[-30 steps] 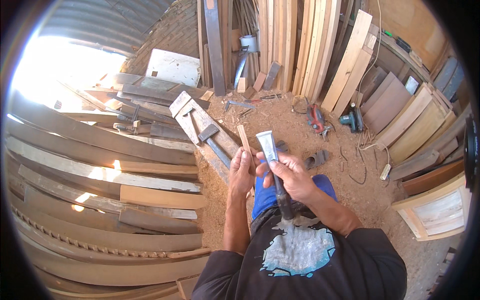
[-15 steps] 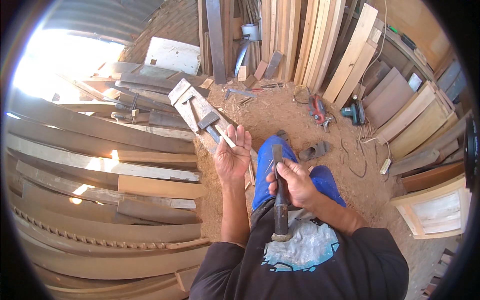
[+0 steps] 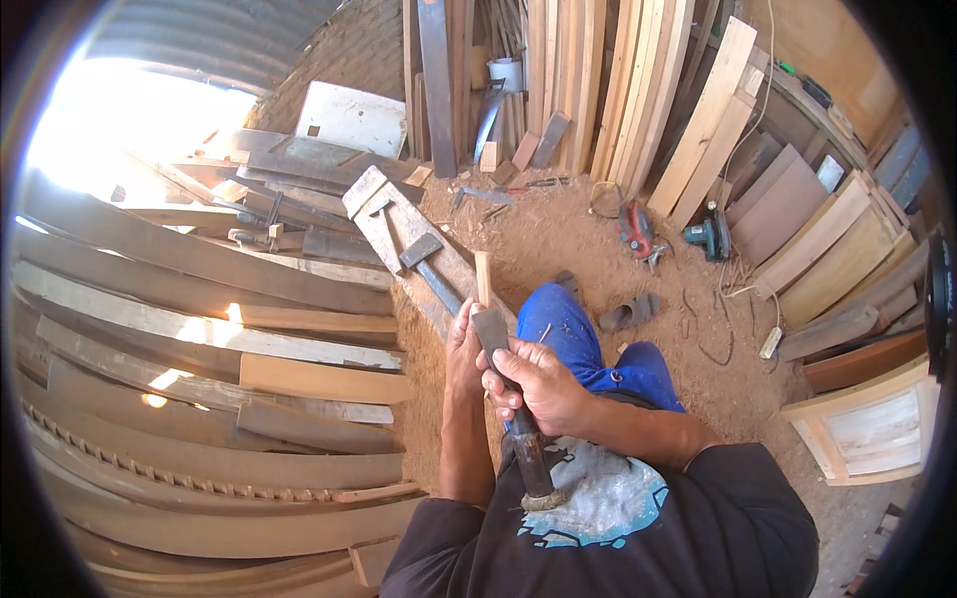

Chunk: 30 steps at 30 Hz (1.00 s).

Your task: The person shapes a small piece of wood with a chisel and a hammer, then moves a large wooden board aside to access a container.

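Observation:
A thick chisel (image 3: 528, 453) is gripped in my right hand (image 3: 543, 379), its broad steel blade up and its dark handle slanting down toward my shirt. Pinched in my left hand (image 3: 464, 344) is a short pale wooden stick (image 3: 483, 279), pointing away from me. The chisel blade overlaps the left fingers in view; whether it touches them or the stick I cannot tell. Just beyond, a hammer (image 3: 424, 254) lies on a worn wooden board (image 3: 374, 189), beside another slim tool with a small metal head (image 3: 381, 209).
Long planks (image 3: 199, 329) are stacked along the left. Upright boards (image 3: 618, 100) lean at the back. On the sawdust-covered floor lie a red power tool (image 3: 634, 227), a green power tool (image 3: 706, 237) with cables and a sandal (image 3: 630, 311). A wooden frame panel (image 3: 867, 429) stands at right.
My left hand has gone from an open palm with the stick across it to a closed grip, the stick now pointing away. My right hand has brought the chisel leftward against or beside it.

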Available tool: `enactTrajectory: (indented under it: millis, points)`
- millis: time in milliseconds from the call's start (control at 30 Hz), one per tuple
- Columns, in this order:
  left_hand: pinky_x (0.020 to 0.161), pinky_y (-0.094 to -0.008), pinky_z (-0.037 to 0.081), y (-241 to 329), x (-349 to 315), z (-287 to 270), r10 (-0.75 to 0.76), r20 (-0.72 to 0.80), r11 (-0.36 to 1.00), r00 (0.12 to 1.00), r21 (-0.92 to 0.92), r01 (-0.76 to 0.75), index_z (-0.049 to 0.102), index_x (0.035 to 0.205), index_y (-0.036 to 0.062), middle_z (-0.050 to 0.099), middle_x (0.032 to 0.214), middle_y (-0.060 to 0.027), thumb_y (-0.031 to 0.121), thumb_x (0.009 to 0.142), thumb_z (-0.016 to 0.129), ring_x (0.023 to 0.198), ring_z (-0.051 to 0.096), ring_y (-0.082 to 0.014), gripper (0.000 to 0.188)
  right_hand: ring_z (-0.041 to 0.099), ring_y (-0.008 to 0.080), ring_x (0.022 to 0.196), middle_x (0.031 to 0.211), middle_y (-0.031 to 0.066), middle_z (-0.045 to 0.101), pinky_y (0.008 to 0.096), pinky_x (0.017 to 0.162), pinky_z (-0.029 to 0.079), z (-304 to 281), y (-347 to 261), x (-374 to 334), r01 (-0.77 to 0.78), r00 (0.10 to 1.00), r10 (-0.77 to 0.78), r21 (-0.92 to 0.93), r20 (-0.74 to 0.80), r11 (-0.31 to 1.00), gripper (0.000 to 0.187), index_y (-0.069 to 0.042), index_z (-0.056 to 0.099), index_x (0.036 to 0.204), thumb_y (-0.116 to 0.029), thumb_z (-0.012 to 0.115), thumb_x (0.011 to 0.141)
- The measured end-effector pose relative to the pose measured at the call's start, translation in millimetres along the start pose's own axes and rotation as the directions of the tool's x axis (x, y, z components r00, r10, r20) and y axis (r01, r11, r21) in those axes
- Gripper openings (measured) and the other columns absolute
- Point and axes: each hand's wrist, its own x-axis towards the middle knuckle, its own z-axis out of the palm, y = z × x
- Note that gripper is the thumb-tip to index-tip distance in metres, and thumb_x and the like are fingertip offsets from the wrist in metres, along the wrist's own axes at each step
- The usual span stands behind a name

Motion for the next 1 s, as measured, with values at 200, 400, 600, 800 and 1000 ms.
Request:
enactTrajectory:
  millis: [200, 400, 600, 800, 1000]
  points:
    - [0.062, -0.0256, 0.043, 13, -31, 12, 0.111, 0.004, 0.945, 0.994, 0.308, -0.107, 0.058, 0.102, 0.0046, 0.057, 0.078, -0.0013, 0.026, 0.103, 0.041, 0.072, 0.052, -0.0080, 0.028, 0.035, 0.0033, 0.054, 0.070, -0.0036, 0.043, 0.0227, 0.052, 0.039, 5, 3, -19, -0.052, 0.998, 0.050, -0.097, -0.026, 0.994, 0.022, -0.009, 0.051, 0.101, -0.030, 0.046, 0.101]
    - [0.059, -0.0301, 0.042, 22, -47, 27, 0.186, 0.049, 0.850, 0.981, 0.493, -0.186, 0.055, 0.096, 0.0038, 0.052, 0.070, -0.0053, 0.026, 0.103, 0.038, 0.063, 0.048, -0.0134, 0.028, 0.036, 0.0044, 0.056, 0.069, -0.0035, 0.042, 0.0217, 0.049, 0.037, 10, -2, -30, -0.015, 0.997, 0.007, -0.106, -0.076, 0.994, 0.022, -0.007, 0.050, 0.100, -0.029, 0.044, 0.101]
    - [0.055, -0.0308, 0.039, -10, -95, 0, 0.064, 0.304, 0.696, 0.950, 0.669, -0.261, 0.055, 0.084, 0.0028, 0.050, 0.067, -0.0027, 0.016, 0.101, 0.042, 0.061, 0.047, -0.0122, 0.026, 0.036, 0.0053, 0.051, 0.066, -0.0027, 0.041, 0.0228, 0.047, 0.037, -12, -41, -57, 0.195, 0.965, -0.204, -0.070, -0.162, 0.978, 0.023, -0.008, 0.048, 0.096, -0.031, 0.047, 0.100]
    - [0.045, -0.0245, 0.035, -17, -82, -21, -0.168, -0.106, 0.950, 0.980, 0.247, 0.190, 0.052, 0.080, 0.0081, 0.045, 0.059, 0.0023, 0.028, 0.103, 0.040, 0.049, 0.043, -0.0070, 0.033, 0.037, 0.0046, 0.052, 0.072, -0.0016, 0.045, 0.0231, 0.050, 0.039, -46, -56, -44, 0.235, 0.933, -0.250, -0.088, -0.257, 0.968, 0.016, -0.007, 0.047, 0.100, -0.023, 0.048, 0.099]
    - [0.057, -0.0219, 0.043, 18, -7, 11, -0.043, -0.010, 0.995, 0.999, -0.086, 0.042, 0.054, 0.091, 0.0085, 0.053, 0.077, 0.0022, 0.030, 0.102, 0.042, 0.067, 0.049, -0.0055, 0.027, 0.041, 0.0056, 0.051, 0.069, -0.0016, 0.045, 0.0245, 0.048, 0.042, 5, 7, 5, -0.099, 0.993, 0.096, -0.045, -0.069, 0.994, 0.017, -0.006, 0.051, 0.100, -0.022, 0.048, 0.099]
